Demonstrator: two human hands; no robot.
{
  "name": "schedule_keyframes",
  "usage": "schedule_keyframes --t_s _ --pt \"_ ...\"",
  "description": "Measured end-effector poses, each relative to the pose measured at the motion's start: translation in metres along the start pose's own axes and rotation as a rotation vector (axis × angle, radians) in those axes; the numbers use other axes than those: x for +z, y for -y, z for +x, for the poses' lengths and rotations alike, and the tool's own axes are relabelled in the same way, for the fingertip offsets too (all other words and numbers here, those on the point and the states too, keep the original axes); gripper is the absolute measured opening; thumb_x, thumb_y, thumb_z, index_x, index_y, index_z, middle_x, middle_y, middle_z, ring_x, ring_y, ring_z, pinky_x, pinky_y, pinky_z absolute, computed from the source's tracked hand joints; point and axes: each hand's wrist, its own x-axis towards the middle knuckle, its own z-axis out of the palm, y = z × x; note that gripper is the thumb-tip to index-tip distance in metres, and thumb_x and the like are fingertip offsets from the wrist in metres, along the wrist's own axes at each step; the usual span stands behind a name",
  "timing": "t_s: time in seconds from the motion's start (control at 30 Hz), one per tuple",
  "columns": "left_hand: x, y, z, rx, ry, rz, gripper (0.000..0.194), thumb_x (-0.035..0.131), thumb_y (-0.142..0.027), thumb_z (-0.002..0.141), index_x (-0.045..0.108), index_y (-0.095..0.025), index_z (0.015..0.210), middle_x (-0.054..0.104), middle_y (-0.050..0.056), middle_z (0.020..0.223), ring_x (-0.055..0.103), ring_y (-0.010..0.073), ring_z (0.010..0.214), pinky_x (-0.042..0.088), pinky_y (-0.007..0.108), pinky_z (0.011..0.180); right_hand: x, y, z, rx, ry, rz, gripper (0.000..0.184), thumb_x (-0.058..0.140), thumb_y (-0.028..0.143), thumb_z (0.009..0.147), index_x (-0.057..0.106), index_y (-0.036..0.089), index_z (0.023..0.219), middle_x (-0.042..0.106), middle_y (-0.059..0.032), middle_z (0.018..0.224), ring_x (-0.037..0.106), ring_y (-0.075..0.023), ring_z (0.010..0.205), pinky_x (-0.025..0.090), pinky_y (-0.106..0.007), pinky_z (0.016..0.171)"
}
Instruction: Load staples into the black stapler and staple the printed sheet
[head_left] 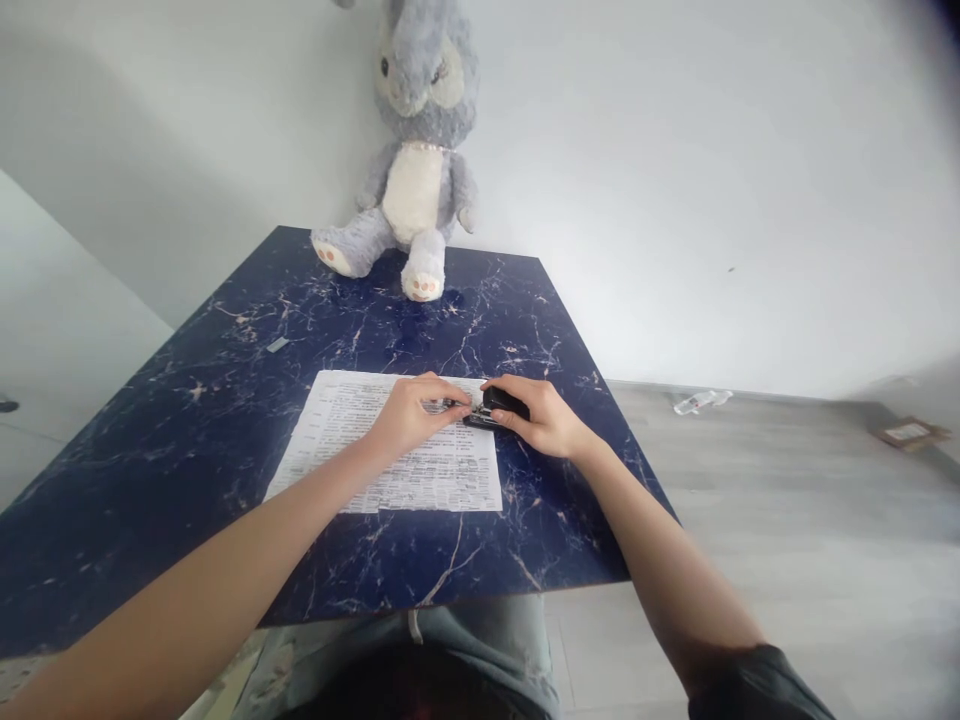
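Black stapler (508, 401), metal showing between top and base. Your right hand (546, 418) grasps it; your left hand (412, 414) nearly closes its fingertips at the front end, hold unclear.

Dark top (405, 690), pale trousers (510, 640)
Dark sleeve (757, 688) at four o'clock; faded blue-grey trousers with a whitish cord (415, 627) at six; left hand (412, 415) and right hand (551, 415) bare.
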Motion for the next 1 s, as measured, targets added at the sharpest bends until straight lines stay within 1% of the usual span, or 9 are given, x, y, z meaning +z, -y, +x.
schedule_keyframes --t_s 0.13,0.27,0.33,0.5,0.6,0.77,0.87,0.93,1.0 --pt "-0.001 -0.001 0.0 0.009 0.012 -0.02 0.006 0.083 -0.025 0.089 0.083 -0.026 0.094 0.083 0.002 0.093 0.072 0.0189 0.086 0.058 0.034 0.077 -0.001 -0.001 0.0 -0.01 0.001 0.009 0.032 0.059 0.037 0.104 0.063 0.02 0.13 0.074 -0.0102 0.114 0.071 -0.0258 0.099 0.054 -0.039 0.087" --pt "0.0 -0.002 0.0 0.052 -0.021 -0.035 0.007 0.082 -0.025 0.089 0.083 -0.027 0.096 0.083 0.002 0.096 0.072 0.0192 0.09 0.059 0.034 0.079 -0.003 -0.001 0.0 -0.002 -0.016 0.032 0.031 0.059 0.037 0.105 0.063 0.02 0.13 0.074 -0.0096 0.114 0.07 -0.0243 0.098 0.054 -0.038 0.087" --pt "0.0 -0.001 0.0 0.047 -0.039 -0.028 0.007 0.083 -0.025 0.089 0.083 -0.027 0.096 0.083 0.002 0.096 0.071 0.0196 0.092 0.059 0.035 0.081 -0.003 0.0 0.0 0.006 -0.019 0.025 0.031 0.059 0.038 0.105 0.063 0.02 0.13 0.074 -0.0095 0.114 0.07 -0.0241 0.098 0.053 -0.038 0.086" --pt "-0.002 -0.003 0.0 -0.003 0.008 -0.002 0.006 0.082 -0.024 0.089 0.083 -0.027 0.094 0.083 0.001 0.095 0.071 0.02 0.091 0.058 0.036 0.083 -0.002 0.001 -0.001 0.008 -0.004 0.007 0.03 0.059 0.036 0.105 0.063 0.02 0.13 0.074 -0.0096 0.114 0.07 -0.0239 0.097 0.053 -0.037 0.085" --pt "-0.003 -0.004 0.001 -0.01 0.024 0.002 0.005 0.082 -0.024 0.089 0.083 -0.027 0.094 0.083 0.001 0.095 0.071 0.0201 0.09 0.057 0.036 0.083 -0.002 0.001 -0.001 0.004 -0.006 0.012 0.032 0.06 0.037 0.105 0.064 0.02 0.131 0.074 -0.0092 0.113 0.07 -0.0233 0.097 0.053 -0.036 0.086" --pt "-0.004 0.001 0.001 -0.01 0.035 -0.011 0.006 0.079 -0.026 0.092 0.083 -0.028 0.096 0.083 0.002 0.099 0.072 0.0208 0.093 0.058 0.038 0.086 -0.011 -0.007 -0.001 0.034 -0.023 0.072 0.032 0.06 0.04 0.104 0.066 0.02 0.127 0.075 -0.0081 0.111 0.07 -0.023 0.096 0.052 -0.036 0.087" --pt "-0.005 0.005 0.0 -0.02 0.096 -0.091 0.014 0.073 -0.026 0.096 0.083 -0.029 0.105 0.082 0.003 0.106 0.073 0.0213 0.1 0.058 0.04 0.093 -0.019 -0.012 -0.002 0.019 -0.011 0.134 0.033 0.061 0.044 0.103 0.068 0.018 0.123 0.074 -0.0071 0.106 0.068 -0.0222 0.091 0.051 -0.035 0.085" --pt "-0.004 0.006 -0.001 -0.071 0.167 -0.161 0.018 0.07 -0.027 0.098 0.082 -0.03 0.111 0.081 0.004 0.11 0.074 0.0214 0.102 0.058 0.04 0.094 -0.022 -0.012 -0.003 -0.011 0.006 0.16 0.035 0.06 0.046 0.103 0.069 0.017 0.121 0.072 -0.0065 0.101 0.066 -0.0211 0.087 0.05 -0.034 0.082" --pt "-0.003 0.004 -0.002 -0.146 0.201 -0.213 0.025 0.075 -0.028 0.094 0.08 -0.03 0.119 0.081 0.004 0.11 0.074 0.022 0.102 0.058 0.04 0.094 -0.022 -0.007 -0.003 -0.052 0.034 0.179 0.035 0.06 0.048 0.103 0.07 0.017 0.117 0.069 -0.0056 0.095 0.062 -0.0197 0.082 0.048 -0.033 0.078"
